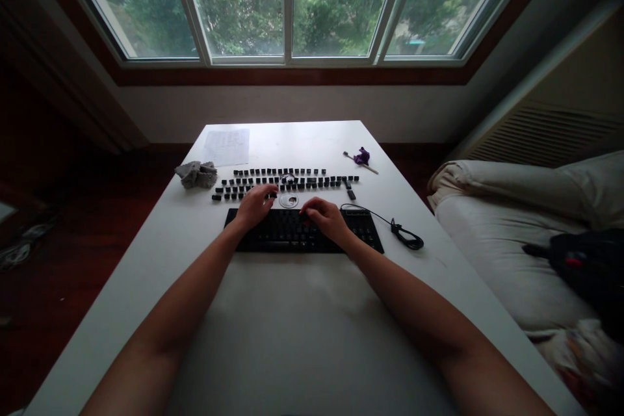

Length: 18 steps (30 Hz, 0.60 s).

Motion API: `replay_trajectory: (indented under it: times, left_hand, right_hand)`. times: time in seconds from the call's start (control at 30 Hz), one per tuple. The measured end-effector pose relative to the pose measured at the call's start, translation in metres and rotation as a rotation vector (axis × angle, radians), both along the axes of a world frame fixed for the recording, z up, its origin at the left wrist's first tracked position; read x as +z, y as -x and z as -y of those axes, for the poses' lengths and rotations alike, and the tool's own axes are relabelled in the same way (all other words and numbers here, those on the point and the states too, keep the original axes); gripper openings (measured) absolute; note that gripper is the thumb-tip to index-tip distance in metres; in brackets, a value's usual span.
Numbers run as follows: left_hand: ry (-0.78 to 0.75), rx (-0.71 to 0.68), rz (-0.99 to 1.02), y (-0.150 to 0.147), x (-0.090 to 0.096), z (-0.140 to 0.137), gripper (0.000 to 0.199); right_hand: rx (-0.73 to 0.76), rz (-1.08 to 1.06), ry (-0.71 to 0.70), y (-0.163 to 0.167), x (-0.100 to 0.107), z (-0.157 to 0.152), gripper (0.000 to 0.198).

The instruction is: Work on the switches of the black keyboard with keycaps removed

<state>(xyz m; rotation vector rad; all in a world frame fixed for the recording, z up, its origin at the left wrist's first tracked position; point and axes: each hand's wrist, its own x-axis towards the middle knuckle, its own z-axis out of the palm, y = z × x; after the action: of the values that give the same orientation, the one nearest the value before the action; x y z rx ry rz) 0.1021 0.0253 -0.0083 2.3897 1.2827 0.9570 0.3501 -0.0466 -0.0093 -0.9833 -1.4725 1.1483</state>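
A black keyboard (287,240) lies across the white table in front of me. My left hand (256,207) is over its upper left part, with thumb and forefinger closed around a small black keycap (272,194) at the row behind it. Above the middle of the keyboard is my right hand (324,216), its fingers curled and pinched together; what they hold, if anything, is too small to tell. Several loose black keycaps (280,171) stand in rows behind the keyboard. A small round clear dish (288,200) sits between the hands.
A grey cloth (196,174) and a printed sheet (227,146) lie at the back left. At the back right is a thin brush-like stick (370,169) beside a purple bundle (361,156). The coiled cable (408,237) rests right of the keyboard. A sofa (487,234) stands at the right.
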Motion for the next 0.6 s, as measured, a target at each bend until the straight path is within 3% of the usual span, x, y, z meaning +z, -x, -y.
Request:
replay_trajectory:
  times: [0.3,0.6]
  left_hand:
    - [-0.068,-0.044,-0.268,-0.016,-0.004,-0.029,0.038]
    - [-0.041,-0.100,-0.305,-0.014,-0.012,-0.037,0.035]
  right_hand:
    - [0.013,-0.013,-0.002,-0.005,0.001,0.001,0.015]
    - [0.027,-0.029,-0.014,-0.006,-0.003,0.001,0.013]
